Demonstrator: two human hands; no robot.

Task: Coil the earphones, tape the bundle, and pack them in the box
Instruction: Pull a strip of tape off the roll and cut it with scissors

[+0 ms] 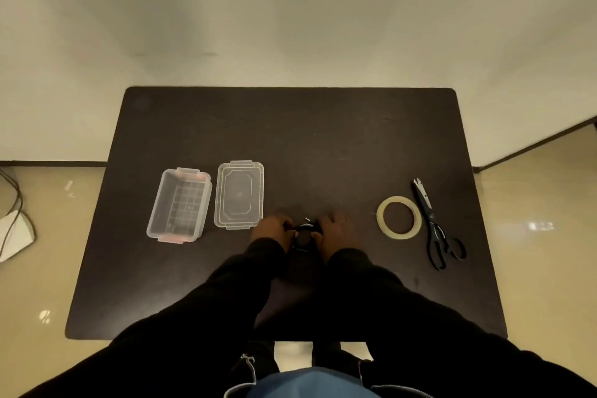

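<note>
While both the left hand (274, 229) and right hand (336, 229) pinch the coiled earphones (303, 234) over the worktop (290, 139), the light, springy cord probably unwinds unless held across its loops.

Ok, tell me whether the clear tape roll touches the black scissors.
Apart. The head view shows a strip of dark table between the clear tape roll and the black scissors.

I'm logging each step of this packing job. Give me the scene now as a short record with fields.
hands: left hand and right hand both hold the black earphones
box: open, empty, on table
lid: off, right of box
tape: untouched, right of hands
scissors: right of tape
</note>
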